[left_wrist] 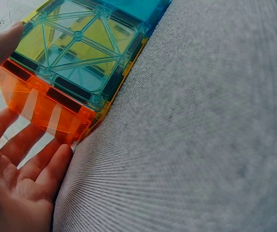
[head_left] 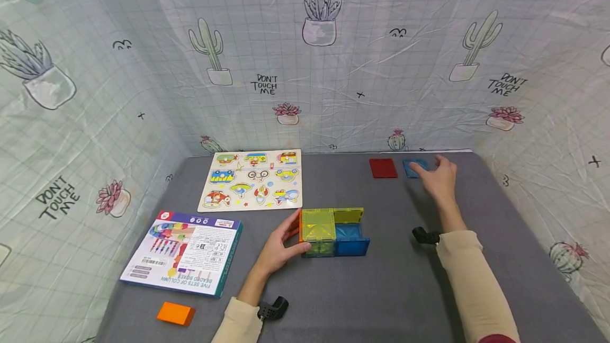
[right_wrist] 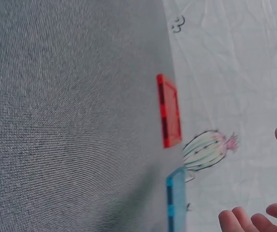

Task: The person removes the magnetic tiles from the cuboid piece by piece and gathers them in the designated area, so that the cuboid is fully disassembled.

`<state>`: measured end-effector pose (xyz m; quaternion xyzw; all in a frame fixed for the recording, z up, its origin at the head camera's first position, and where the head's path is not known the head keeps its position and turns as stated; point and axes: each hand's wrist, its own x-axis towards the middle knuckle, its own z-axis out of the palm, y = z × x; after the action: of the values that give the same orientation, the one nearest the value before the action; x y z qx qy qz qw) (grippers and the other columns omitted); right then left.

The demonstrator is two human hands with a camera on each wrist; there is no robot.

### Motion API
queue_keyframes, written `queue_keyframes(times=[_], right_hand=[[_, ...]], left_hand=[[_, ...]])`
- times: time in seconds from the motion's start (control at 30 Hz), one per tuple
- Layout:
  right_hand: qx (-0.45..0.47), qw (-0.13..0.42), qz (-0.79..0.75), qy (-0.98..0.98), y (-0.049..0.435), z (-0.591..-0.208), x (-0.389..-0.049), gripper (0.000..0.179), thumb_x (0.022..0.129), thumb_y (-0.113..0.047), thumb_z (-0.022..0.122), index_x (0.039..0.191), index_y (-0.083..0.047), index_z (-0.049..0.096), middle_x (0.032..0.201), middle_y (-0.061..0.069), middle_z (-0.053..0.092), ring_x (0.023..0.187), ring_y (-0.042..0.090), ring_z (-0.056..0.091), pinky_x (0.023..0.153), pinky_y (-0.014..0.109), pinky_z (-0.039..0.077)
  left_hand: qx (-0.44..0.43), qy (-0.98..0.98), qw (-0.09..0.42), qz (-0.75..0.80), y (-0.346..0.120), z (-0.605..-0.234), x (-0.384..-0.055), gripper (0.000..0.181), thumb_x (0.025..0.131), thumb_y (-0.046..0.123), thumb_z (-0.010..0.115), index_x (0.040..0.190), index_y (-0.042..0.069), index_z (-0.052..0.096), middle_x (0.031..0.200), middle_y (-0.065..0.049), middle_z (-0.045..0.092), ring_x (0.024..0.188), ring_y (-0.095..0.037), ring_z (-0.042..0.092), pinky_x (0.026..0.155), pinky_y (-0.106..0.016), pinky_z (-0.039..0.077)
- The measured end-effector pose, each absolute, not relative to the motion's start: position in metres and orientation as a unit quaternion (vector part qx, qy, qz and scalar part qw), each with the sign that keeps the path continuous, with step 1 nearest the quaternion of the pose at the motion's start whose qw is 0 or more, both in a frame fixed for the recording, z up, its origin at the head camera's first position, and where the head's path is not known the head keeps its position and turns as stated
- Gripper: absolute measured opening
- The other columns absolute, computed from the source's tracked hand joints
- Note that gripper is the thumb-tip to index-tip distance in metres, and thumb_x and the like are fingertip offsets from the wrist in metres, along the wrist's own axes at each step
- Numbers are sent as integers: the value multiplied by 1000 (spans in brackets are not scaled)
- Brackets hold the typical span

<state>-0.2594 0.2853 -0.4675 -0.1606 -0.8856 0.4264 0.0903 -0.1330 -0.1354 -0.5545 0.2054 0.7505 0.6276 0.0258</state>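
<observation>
A small structure of see-through magnetic tiles [head_left: 318, 225] stands mid-table: a yellow-green box with an orange left side, joined to a blue section on its right. My left hand [head_left: 281, 245] holds the box's left end, thumb at the front and fingers along the orange tile [left_wrist: 46, 104]. Farther back, my right hand [head_left: 440, 176] hovers with thumb and fingers spread, holding nothing. It is beside a blue square tile [head_left: 413, 169], the thumb overlapping that tile in the head view. A red square tile [head_left: 383, 168] lies to the left of the blue one.
A wooden puzzle board [head_left: 250, 180] with vehicle pictures lies at the back left. Nearer on the left are a boxed bead set [head_left: 183, 253] and an orange block [head_left: 176, 314]. A patterned cloth [head_left: 333, 78] hangs behind the grey table [head_left: 391, 300].
</observation>
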Motion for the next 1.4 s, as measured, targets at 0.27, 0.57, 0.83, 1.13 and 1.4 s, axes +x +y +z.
queue_keyframes(times=[0.27, 0.57, 0.83, 1.13, 1.4], right_hand=[[-123, 120, 424, -889, 275, -452, -242, 93, 91, -58, 62, 158, -4, 25, 151, 24, 36, 121, 39, 53, 101, 53, 46], [-58, 150, 427, -890, 262, -438, -220, 83, 92, -49, 66, 154, -3, 34, 146, 25, 40, 120, 42, 56, 96, 54, 52], [-3, 184, 415, -891, 251, -438, -202, 71, 92, -39, 71, 147, -3, 46, 137, 22, 48, 111, 36, 60, 82, 18, 52], [45, 194, 409, -891, 242, -441, -181, 61, 92, -29, 72, 142, -1, 50, 134, 21, 53, 106, 40, 64, 89, 55, 56], [94, 196, 406, -888, 235, -448, -163, 58, 90, -23, 76, 139, -3, 53, 130, 17, 56, 108, 33, 63, 87, 9, 52]], left_hand=[[215, 756, 18, 618, -135, -556, -133, 87, 89, 15, 75, 160, 9, 24, 159, -9, 40, 144, -21, 44, 116, -37, 43], [211, 745, 23, 633, -133, -552, -131, 79, 92, 8, 68, 159, 6, 26, 158, -13, 41, 141, -35, 45, 114, -53, 41], [202, 750, 19, 630, -133, -557, -134, 79, 92, 6, 68, 159, 14, 28, 157, -10, 42, 140, -34, 46, 114, -53, 42], [205, 754, 26, 623, -132, -528, -123, 77, 91, 5, 68, 157, 0, 29, 155, -21, 44, 137, -32, 50, 111, -61, 41], [199, 751, 34, 629, -132, -518, -119, 76, 92, 6, 68, 157, 3, 29, 157, -18, 41, 137, -21, 49, 113, -61, 38]])
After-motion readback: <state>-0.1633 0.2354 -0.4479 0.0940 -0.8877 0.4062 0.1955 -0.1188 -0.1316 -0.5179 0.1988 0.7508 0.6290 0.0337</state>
